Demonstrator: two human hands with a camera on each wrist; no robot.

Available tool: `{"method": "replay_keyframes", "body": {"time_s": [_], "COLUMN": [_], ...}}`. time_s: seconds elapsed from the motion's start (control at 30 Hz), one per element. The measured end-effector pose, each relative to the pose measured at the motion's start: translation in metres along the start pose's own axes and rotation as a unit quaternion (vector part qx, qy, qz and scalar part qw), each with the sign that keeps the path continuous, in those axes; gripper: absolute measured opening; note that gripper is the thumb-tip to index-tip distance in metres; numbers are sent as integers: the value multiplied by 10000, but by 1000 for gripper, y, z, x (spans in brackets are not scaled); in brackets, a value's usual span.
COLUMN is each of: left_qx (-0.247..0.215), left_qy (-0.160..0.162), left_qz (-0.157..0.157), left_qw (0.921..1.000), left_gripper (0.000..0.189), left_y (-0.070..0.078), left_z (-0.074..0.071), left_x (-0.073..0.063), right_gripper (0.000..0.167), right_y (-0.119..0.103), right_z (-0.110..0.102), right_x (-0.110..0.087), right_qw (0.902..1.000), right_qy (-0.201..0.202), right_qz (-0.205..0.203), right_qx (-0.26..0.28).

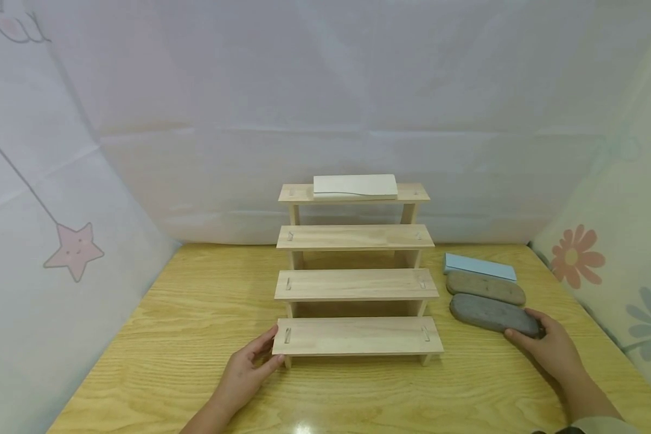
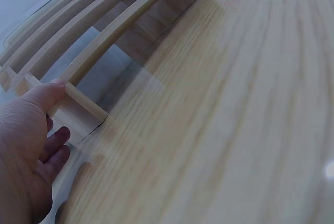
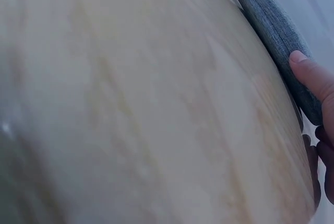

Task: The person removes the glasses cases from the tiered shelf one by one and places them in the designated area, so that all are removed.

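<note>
A pale wooden four-step display rack (image 1: 358, 336) stands on the table, a white glasses case (image 1: 355, 185) lying on its top step. My left hand (image 1: 245, 372) holds the left end of the lowest step, thumb (image 2: 49, 92) at the front edge and the fingers round the end. To the right of the rack, my right hand (image 1: 552, 349) grips the right end of a dark grey glasses case (image 1: 490, 313). Its thumb (image 3: 309, 70) lies on the near side of the case, which rests flat on the table.
Behind the grey case lie a brown glasses case (image 1: 485, 287) and a light blue one (image 1: 480, 266), side by side. White cloth (image 1: 352, 108) hangs behind the wooden table (image 1: 195, 313), with printed cloth along both sides.
</note>
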State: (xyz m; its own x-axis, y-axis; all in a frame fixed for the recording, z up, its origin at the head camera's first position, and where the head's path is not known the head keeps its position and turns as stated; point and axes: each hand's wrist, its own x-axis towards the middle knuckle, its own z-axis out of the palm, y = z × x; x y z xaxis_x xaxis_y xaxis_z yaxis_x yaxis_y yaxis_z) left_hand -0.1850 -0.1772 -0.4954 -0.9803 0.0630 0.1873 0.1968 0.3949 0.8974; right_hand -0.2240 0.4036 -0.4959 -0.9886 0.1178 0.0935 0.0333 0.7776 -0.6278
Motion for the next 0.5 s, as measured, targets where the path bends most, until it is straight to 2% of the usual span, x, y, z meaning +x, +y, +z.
{"method": "replay_keyframes", "body": {"time_s": [0.2, 0.5], "left_qx": [-140, -104], "left_qy": [15, 59], "left_qz": [140, 178], "left_qw": [9998, 9998], "left_gripper": [58, 58], "left_y": [1, 0], "left_z": [0, 0], "left_x": [-1, -1], "right_gripper": [91, 92], "right_y": [1, -1], "right_z": [1, 0], "right_x": [3, 5], "right_qw": [9998, 9995], "right_qy": [63, 32], "right_qz": [176, 307], "right_qx": [-35, -95]}}
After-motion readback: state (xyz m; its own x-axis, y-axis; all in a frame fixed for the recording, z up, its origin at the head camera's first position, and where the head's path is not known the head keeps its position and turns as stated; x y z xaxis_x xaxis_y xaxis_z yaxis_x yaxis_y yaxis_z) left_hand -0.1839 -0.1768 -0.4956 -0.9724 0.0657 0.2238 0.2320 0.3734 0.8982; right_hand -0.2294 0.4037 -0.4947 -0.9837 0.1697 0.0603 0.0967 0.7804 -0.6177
